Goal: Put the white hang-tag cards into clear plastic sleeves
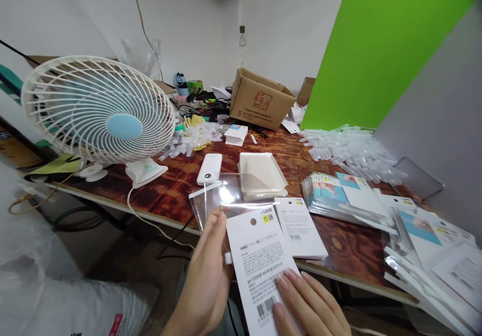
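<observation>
A white printed card [259, 265] with a round hole and a barcode is held up over the table's front edge. My left hand [211, 270] is closed on the card's left edge and on a clear plastic sleeve [226, 195] that extends behind the card. The fingers of my right hand [305, 301] press on the card's lower right part, with the thumb near the barcode. To the right of the held card, a stack of similar cards [301, 228] lies at the table edge. A pile of clear sleeves [261, 173] rests just beyond.
A fan [124, 125] stands at left, near a white power bank [210, 169]. A cardboard box [259, 100] sits at the back. Packed cards [327, 190], a heap of translucent plastic pieces [354, 150] and more sleeved packs [425, 230] cover the right side.
</observation>
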A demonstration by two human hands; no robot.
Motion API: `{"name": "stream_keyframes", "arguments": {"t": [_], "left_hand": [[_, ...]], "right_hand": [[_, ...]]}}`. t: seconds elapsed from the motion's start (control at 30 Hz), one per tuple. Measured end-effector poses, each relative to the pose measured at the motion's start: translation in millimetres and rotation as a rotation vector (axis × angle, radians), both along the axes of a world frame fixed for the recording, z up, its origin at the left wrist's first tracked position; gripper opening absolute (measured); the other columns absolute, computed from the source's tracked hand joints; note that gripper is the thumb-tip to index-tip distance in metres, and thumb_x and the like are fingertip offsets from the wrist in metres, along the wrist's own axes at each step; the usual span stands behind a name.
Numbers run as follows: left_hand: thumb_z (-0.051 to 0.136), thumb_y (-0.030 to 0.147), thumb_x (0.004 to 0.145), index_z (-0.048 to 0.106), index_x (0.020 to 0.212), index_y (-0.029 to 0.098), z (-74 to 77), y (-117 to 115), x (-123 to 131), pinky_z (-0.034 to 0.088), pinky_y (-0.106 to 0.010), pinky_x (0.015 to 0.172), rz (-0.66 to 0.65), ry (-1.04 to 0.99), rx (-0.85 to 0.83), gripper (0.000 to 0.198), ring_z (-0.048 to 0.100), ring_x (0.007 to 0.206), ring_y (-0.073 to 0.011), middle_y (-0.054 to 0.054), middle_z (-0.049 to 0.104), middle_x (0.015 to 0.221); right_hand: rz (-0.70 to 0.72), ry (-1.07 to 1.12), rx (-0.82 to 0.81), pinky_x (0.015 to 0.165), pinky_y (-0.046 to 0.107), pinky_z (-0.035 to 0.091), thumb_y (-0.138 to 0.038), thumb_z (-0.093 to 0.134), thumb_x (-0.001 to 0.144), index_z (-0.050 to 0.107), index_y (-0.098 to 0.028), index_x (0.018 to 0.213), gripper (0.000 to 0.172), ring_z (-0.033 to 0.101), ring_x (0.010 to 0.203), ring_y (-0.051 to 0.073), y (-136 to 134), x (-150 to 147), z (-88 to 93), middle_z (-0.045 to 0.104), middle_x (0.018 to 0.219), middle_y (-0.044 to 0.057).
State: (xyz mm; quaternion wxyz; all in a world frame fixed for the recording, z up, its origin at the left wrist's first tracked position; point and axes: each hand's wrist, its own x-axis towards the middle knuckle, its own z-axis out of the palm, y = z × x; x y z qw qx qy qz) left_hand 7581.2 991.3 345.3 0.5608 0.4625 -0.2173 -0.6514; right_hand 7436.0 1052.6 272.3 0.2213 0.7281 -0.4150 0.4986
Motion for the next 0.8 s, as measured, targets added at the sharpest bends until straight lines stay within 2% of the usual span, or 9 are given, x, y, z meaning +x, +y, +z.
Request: {"name": "stream_keyframes", "arguments": {"t": [0.1, 0.2, 0.3, 0.4, 0.5, 0.63, 0.8], "left_hand": [[0.064, 0.054, 0.076, 0.058, 0.123, 0.024, -12.4, 14, -6, 0.058, -0.039, 0.083, -0.055, -0.064, 0.007, 0.056, 0.065, 0.109, -0.0299, -0.011, 0.068, 0.121], [0.064, 0.053, 0.078, 0.063, 0.121, 0.022, -27.3, 30, -9, 0.055, -0.040, 0.090, -0.145, -0.093, -0.004, 0.053, 0.064, 0.111, -0.0309, -0.012, 0.069, 0.120], [0.062, 0.053, 0.080, 0.063, 0.122, 0.022, -34.7, 37, -10, 0.055, -0.042, 0.092, -0.167, -0.091, -0.005, 0.052, 0.063, 0.112, -0.0313, -0.011, 0.070, 0.120], [0.062, 0.053, 0.081, 0.063, 0.124, 0.022, -33.2, 38, -14, 0.053, -0.044, 0.096, -0.177, -0.094, -0.052, 0.053, 0.060, 0.117, -0.0326, -0.011, 0.067, 0.125], [0.062, 0.056, 0.079, 0.063, 0.123, 0.023, -32.2, 39, -20, 0.049, -0.046, 0.102, -0.186, -0.078, -0.091, 0.054, 0.054, 0.124, -0.0339, -0.011, 0.063, 0.131], [0.067, 0.052, 0.076, 0.067, 0.117, 0.025, -40.0, 44, -21, 0.047, -0.045, 0.104, -0.188, -0.106, -0.030, 0.049, 0.049, 0.129, -0.0343, -0.009, 0.061, 0.134], [0.063, 0.048, 0.081, 0.068, 0.117, 0.023, -44.8, 40, -19, 0.045, -0.044, 0.105, -0.251, -0.173, -0.110, 0.043, 0.053, 0.126, -0.0328, -0.010, 0.066, 0.127]], "right_hand": [[-0.019, 0.022, -0.043, 0.084, 0.035, 0.060, -0.020, 0.061, 0.085, 0.066, -0.029, 0.111, 0.027, 0.070, 0.093, 0.021, -1, -4, -4.0, 0.072, 0.104, 0.000], [-0.008, 0.060, 0.032, 0.089, 0.040, 0.056, -0.022, 0.051, 0.091, 0.064, -0.024, 0.115, 0.027, 0.062, 0.112, 0.026, -3, -14, 1.8, 0.063, 0.124, 0.006], [0.071, 0.121, 0.097, 0.093, 0.040, 0.052, -0.022, 0.048, 0.092, 0.062, -0.021, 0.119, 0.030, 0.053, 0.121, 0.027, -6, -22, 8.4, 0.051, 0.137, 0.009], [0.087, 0.053, 0.103, 0.090, 0.039, 0.051, -0.028, 0.049, 0.093, 0.062, -0.024, 0.119, 0.030, 0.052, 0.116, 0.025, -8, -24, 12.6, 0.053, 0.126, 0.010], [0.079, -0.151, 0.224, 0.086, 0.037, 0.051, -0.027, 0.054, 0.089, 0.066, -0.027, 0.111, 0.025, 0.052, 0.105, 0.022, -7, -21, 18.4, 0.050, 0.110, 0.009], [0.172, -0.347, 0.391, 0.077, 0.027, 0.055, -0.032, 0.062, 0.086, 0.065, -0.025, 0.102, 0.018, 0.055, 0.096, 0.017, -6, -21, 25.3, 0.046, 0.104, 0.007], [0.279, -0.612, 0.595, 0.080, 0.028, 0.057, -0.043, 0.067, 0.081, 0.056, -0.025, 0.118, 0.042, 0.059, 0.107, 0.021, -9, -30, 24.3, 0.046, 0.117, 0.011]]}}
